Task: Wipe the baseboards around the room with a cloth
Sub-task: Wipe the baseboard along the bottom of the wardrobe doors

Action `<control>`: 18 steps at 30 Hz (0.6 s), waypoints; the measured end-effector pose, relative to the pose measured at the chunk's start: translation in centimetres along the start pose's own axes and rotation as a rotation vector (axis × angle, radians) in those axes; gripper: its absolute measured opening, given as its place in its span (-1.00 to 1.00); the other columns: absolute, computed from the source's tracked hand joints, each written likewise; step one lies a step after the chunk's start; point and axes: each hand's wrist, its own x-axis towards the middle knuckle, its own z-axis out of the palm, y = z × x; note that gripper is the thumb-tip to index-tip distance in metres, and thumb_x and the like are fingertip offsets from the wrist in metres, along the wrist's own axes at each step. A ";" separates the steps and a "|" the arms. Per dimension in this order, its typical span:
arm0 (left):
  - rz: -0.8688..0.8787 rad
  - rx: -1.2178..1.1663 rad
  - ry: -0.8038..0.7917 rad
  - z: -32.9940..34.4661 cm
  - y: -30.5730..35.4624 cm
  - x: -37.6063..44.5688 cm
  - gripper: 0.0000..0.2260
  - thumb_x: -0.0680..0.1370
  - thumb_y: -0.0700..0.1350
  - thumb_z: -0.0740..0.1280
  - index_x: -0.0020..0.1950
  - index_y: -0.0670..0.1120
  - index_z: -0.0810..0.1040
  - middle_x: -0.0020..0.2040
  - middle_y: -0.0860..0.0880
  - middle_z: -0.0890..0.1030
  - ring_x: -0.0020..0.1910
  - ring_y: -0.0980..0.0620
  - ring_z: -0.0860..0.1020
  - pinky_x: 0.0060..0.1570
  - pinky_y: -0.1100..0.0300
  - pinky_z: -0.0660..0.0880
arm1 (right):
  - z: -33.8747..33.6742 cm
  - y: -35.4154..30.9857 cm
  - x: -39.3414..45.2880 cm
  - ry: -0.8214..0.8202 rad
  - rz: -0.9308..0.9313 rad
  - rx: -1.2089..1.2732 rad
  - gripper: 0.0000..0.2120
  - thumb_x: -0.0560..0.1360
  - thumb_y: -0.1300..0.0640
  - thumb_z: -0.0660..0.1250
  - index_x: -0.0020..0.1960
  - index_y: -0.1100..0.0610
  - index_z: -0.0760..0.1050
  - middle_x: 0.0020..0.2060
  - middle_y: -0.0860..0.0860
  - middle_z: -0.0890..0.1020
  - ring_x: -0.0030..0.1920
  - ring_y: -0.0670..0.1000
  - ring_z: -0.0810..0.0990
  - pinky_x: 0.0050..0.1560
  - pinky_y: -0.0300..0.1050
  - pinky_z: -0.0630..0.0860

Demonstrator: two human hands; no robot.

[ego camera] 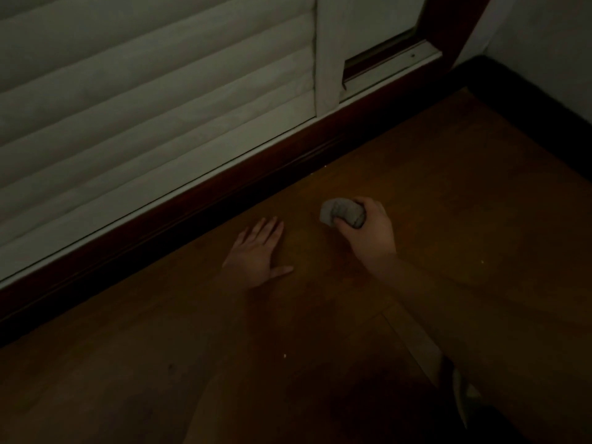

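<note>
Crouching low in a very dim room, the person has the right hand point(368, 227) wrapped around a balled grey cloth point(341, 214), fingers and thumb curled tight round the wad, and that grip sits just right of the frame's centre, over the wooden floor point(416, 187). The left hand point(256, 251) lies flat on the boards beside it, fingers straight and spread, palm down, apparently bracing the body.

The dark wooden baseboard point(192, 216) runs diagonally from the lower left of the frame up to the right, under a pale slatted shutter point(144, 91). A second dark run point(528, 100) meets it at the corner in the upper right. The cloth is near the baseboard but clearly apart from it, so the wipe itself is not yet on.

To do this pass well, I'd say bring the wad up against the top lip first, where dust settles, then draw it along the face in one long stroke, keeping the left palm planted for balance. Loosening the ball to give a flatter pad would cover more wood. In this light it's hard to tell whether the cloth is damp or dry.

Containers: none in view, no bucket, no bowl, nothing holding water.
</note>
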 end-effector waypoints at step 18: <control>0.169 0.076 0.269 2.5 -1.3 3.5 -0.39 0.65 0.21 -0.08 0.65 -0.04 -0.05 0.64 0.01 -0.02 0.61 0.05 -0.11 0.56 -0.04 -0.13 | 7.7 -1.6 6.8 -0.011 -0.102 0.057 -0.56 0.42 0.11 0.51 0.25 0.16 0.49 0.12 0.05 0.52 0.09 -0.11 0.44 0.08 -0.36 0.30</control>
